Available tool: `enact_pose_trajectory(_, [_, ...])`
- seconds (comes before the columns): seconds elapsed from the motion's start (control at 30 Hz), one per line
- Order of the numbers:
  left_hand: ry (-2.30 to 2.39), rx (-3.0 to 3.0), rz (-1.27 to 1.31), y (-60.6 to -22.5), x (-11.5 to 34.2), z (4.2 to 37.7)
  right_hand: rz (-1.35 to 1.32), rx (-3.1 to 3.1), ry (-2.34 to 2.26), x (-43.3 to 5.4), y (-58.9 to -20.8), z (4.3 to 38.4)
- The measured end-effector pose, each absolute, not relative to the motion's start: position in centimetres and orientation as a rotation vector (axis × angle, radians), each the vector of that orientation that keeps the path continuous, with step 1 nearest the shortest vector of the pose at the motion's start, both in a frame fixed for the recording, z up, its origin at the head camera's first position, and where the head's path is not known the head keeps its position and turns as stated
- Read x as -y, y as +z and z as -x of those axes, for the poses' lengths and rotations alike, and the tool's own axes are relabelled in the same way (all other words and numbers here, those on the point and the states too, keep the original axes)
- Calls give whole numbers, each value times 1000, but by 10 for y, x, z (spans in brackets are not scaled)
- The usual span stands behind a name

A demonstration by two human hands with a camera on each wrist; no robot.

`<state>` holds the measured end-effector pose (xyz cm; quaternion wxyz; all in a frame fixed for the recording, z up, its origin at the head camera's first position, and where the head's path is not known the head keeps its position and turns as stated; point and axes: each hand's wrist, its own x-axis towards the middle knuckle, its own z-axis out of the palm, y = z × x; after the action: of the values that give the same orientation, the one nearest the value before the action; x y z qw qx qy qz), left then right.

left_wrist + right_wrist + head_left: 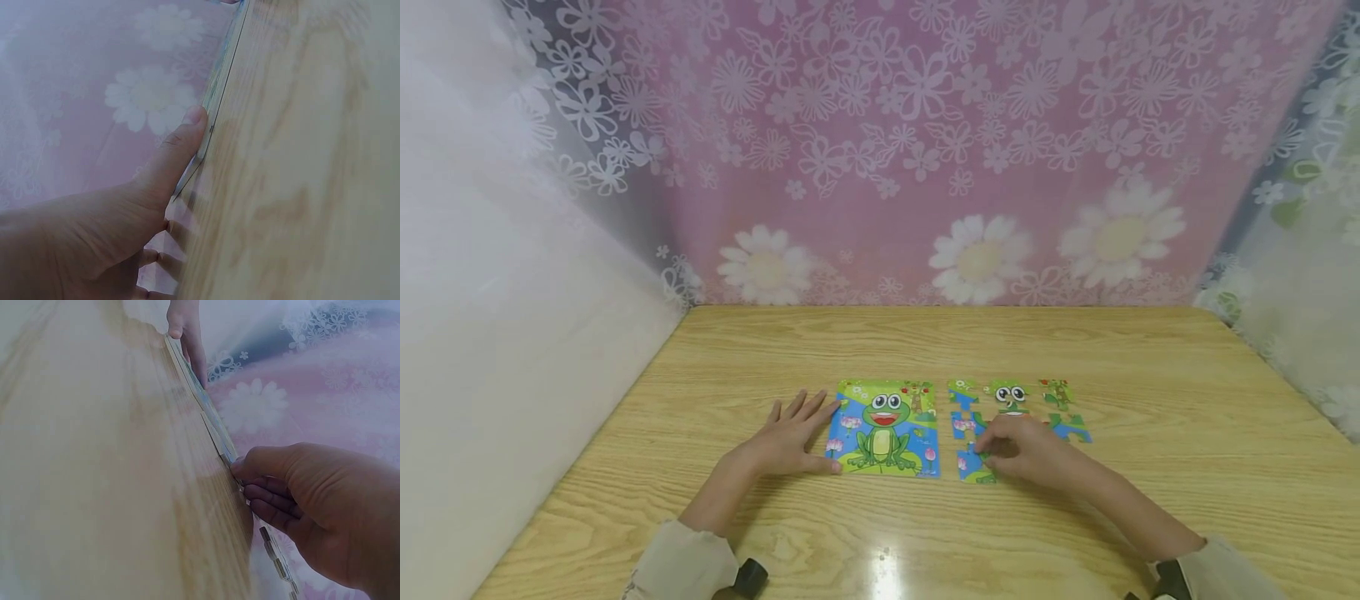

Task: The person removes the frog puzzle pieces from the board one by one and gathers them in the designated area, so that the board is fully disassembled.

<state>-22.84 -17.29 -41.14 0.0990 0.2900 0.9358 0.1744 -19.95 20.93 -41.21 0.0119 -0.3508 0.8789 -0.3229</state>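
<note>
A square frog picture board (pixel 881 442) lies flat on the wooden table. My left hand (pixel 778 443) rests at its left side, fingers spread and thumb at the lower left corner; the left wrist view shows the thumb (pixel 176 147) along the board's edge. To the right are separate frog jigsaw pieces. With bent fingers and thumb, my right hand (pixel 1033 450) pinches the lower left jigsaw piece (pixel 973 468) by its right part. The hand covers the middle and lower pieces. The right wrist view shows thumb and fingertips (pixel 239 465) together at the piece's edge, low over the table.
Around the right hand lie an upper left piece (pixel 962 392), a piece with the frog's eyes (pixel 1009 394), a tree piece (pixel 1057 392) and a blue-green piece (pixel 1077 428). A flowered pink curtain (pixel 880 183) hangs behind the table (pixel 880 342); pale sheets flank it.
</note>
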Motion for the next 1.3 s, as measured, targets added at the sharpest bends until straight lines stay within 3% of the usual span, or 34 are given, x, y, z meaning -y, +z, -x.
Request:
enact_pose_trajectory(0.57, [527,-2764,-862,-414,176,229,1037,-2693,-1090,-197,-405,201])
enact_pose_trajectory(0.97, [518,-2759,-862,-411,174,227,1327,-2715,-933,-139,-399,216])
enact_pose_trajectory(1.3, [497,-2769,-875,-408,172,227,1142,-2739,-748,-108,-400,220])
